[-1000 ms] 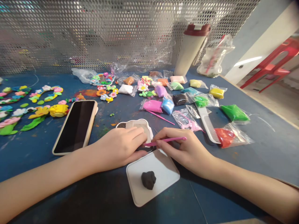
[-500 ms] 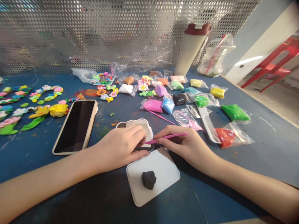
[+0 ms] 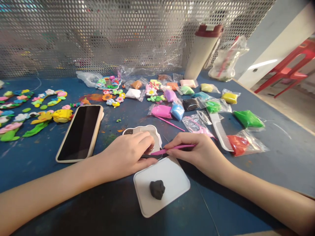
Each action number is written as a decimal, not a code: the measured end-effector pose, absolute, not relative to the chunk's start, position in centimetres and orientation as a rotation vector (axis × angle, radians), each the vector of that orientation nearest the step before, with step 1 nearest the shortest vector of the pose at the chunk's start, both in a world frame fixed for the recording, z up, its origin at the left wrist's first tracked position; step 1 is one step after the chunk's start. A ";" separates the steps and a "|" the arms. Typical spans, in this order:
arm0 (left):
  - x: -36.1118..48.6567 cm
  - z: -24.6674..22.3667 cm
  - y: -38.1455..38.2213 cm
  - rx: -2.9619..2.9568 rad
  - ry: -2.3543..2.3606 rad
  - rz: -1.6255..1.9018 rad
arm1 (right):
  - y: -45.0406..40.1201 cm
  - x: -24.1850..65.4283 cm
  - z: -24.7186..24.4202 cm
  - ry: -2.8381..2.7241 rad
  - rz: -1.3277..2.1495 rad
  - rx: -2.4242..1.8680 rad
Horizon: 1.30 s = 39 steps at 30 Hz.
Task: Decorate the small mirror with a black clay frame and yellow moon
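Observation:
Between the thumb and fingers of my right hand (image 3: pixel 194 149) is a pink modelling tool (image 3: pixel 179 147), its flat tip angled left. That tip meets the near right edge of a small scalloped plaque (image 3: pixel 155 132) with a white rim and pale face. Dark clay runs along the plaque's near edge. My left hand (image 3: pixel 133 150) grips the plaque, fingers curled over its face and thumb at the near edge; the hand hides much of it. Closer to me, a lump of black clay (image 3: pixel 157 189) sits on a white rectangular lid (image 3: pixel 172 180).
A phone (image 3: pixel 80 134) lies left, by colourful clay flowers (image 3: pixel 44 116). Behind are bagged clays (image 3: pixel 161 110), another pink tool (image 3: pixel 169 123) and a white comb (image 3: pixel 220 132). A tumbler (image 3: pixel 203 54) stands before a perforated metal screen (image 3: pixel 98 36).
The pink tool has tilted flatter, its rear end dropping behind my right hand's fingers, and its tip has shifted slightly. My left hand stays in place on the plaque.

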<state>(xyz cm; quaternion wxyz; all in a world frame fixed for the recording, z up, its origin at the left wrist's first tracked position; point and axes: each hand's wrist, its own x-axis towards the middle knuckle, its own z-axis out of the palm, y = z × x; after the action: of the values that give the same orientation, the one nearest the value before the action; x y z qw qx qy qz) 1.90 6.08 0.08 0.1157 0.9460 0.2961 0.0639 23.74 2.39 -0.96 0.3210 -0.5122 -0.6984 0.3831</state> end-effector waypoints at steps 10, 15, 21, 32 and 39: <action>1.9 -0.1 6.0 2.785 0.858 0.215 | 1.9 23.7 -0.9 -2.016 0.770 -1.201; 1.8 -0.1 6.0 2.807 0.851 0.212 | 1.7 23.9 -1.2 -2.125 0.639 -1.125; 1.8 -0.1 6.0 2.813 0.851 0.217 | 1.7 23.8 -1.3 -2.169 0.528 -1.103; 1.8 -0.3 5.9 2.764 0.871 0.196 | 1.4 23.2 -1.5 -2.133 0.563 -1.108; 1.8 -0.3 5.9 2.788 0.865 0.205 | 1.0 23.2 -1.4 -2.134 0.578 -1.151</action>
<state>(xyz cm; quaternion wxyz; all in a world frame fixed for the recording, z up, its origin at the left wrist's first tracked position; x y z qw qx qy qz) 1.78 5.92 -0.32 0.1072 0.9473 0.2938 0.0697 23.16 1.01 -1.41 0.3189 -0.4376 -0.8114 0.2200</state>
